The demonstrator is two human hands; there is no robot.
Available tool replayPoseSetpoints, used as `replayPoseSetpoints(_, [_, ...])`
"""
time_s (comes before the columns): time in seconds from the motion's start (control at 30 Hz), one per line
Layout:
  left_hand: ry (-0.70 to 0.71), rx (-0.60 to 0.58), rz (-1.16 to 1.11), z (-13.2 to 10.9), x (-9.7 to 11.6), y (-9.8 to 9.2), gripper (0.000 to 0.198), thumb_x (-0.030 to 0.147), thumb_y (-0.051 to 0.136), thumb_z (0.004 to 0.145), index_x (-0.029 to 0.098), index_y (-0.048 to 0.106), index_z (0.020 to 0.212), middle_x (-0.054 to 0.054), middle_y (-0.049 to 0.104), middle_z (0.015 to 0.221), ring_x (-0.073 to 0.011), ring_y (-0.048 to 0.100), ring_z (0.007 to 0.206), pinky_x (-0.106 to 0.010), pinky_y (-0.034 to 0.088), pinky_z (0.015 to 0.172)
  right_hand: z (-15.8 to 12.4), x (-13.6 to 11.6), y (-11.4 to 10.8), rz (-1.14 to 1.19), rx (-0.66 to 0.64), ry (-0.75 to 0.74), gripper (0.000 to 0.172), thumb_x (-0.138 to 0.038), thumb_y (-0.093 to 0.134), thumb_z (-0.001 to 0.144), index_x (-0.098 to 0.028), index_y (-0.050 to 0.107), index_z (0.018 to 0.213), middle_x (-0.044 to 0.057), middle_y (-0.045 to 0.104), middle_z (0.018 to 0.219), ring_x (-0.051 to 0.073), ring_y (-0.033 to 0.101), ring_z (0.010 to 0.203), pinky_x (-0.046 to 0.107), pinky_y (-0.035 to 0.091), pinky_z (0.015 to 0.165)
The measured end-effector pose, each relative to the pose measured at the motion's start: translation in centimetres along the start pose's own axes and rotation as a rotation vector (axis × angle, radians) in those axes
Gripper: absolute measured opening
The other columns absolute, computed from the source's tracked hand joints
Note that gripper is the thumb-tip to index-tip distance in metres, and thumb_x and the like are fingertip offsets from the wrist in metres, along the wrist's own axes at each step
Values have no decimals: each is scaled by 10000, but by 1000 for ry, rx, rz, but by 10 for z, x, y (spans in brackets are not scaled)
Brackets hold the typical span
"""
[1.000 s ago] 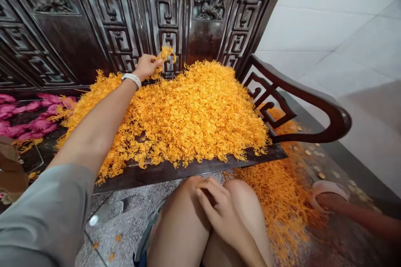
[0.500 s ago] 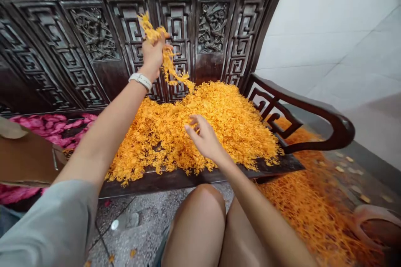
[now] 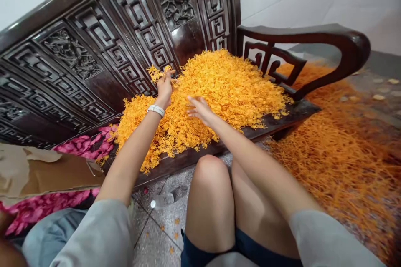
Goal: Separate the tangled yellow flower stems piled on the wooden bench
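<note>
A thick heap of yellow-orange artificial flower strands (image 3: 232, 87) covers the right part of the dark wooden bench seat. At the heap's back left edge, my left hand (image 3: 164, 87), with a white band on its wrist, is closed on a yellow flower strand (image 3: 155, 74). Part of that strand shows above the fingers; the rest is lost against the heap. Just to the right and nearer me, my right hand (image 3: 200, 110) is over the heap with its fingers spread and nothing in it.
The carved bench back (image 3: 125, 41) rises behind the heap, and a curved armrest (image 3: 332, 33) bounds it at right. Pink strands (image 3: 84, 146) and a cardboard box (image 3: 59, 171) are at left. Orange strands (image 3: 332, 154) cover the floor at right. A clear bottle (image 3: 163, 201) lies below.
My left hand has come down from in front of the bench back to the heap with the strand. My right hand's fingers have spread. The view has turned and tilted.
</note>
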State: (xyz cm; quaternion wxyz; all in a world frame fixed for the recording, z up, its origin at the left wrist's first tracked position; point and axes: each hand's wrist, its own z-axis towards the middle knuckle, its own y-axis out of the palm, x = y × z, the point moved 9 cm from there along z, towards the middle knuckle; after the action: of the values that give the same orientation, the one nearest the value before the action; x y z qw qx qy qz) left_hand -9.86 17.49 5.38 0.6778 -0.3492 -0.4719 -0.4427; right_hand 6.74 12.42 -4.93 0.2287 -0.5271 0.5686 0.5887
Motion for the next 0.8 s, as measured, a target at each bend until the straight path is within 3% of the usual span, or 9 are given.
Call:
replayPoseSetpoints(0.1, [-25, -49, 1, -11, 7, 13, 683, 844, 501, 935, 216, 767, 972, -21, 544, 621, -113, 436, 502, -269, 407, 518, 2, -4, 8, 163, -80, 3, 305, -500, 645, 1024, -253, 489, 1111, 28, 665, 993, 124, 653, 695, 247, 574, 608])
replayPoseSetpoints(0.23, [110, -103, 141, -22, 18, 21, 672, 860, 554, 879, 218, 746, 818, 36, 315, 563, -103, 293, 478, -263, 279, 480, 6, -10, 12, 293, -133, -27, 200, -427, 611, 1056, -238, 556, 1095, 21, 682, 949, 137, 651, 732, 253, 554, 625])
replayPoseSetpoints(0.43, [160, 127, 111, -23, 13, -13, 708, 863, 451, 943, 221, 672, 744, 53, 232, 574, -115, 233, 475, -298, 255, 489, 10, -22, 3, 368, -31, -118, 121, -355, 563, 1094, -239, 531, 1095, 20, 745, 926, 112, 667, 745, 188, 506, 620])
replayPoseSetpoints(0.57, [138, -69, 192, -25, -7, -18, 676, 861, 479, 946, 246, 568, 679, 64, 247, 530, -113, 177, 457, -307, 220, 464, 12, -34, -6, 403, -4, -176, 90, -355, 558, 1098, -266, 546, 1113, 7, 769, 943, 115, 669, 713, 206, 563, 620])
replayPoseSetpoints(0.7, [158, -266, 388, -38, -31, -21, 706, 813, 599, 920, 256, 377, 549, 52, 253, 497, -109, 188, 460, -304, 197, 470, 14, -46, -18, 431, -4, -237, 86, -294, 551, 1092, -280, 548, 1176, 16, 785, 1091, 122, 705, 787, 250, 639, 722])
replayPoseSetpoints(0.8, [262, -332, 446, -49, -36, -20, 682, 737, 638, 936, 237, 396, 540, 34, 280, 530, -127, 218, 506, -309, 264, 518, 17, -46, -23, 393, -10, -228, 180, -242, 548, 1082, -287, 504, 1251, 27, 785, 1165, 140, 730, 855, 286, 667, 783])
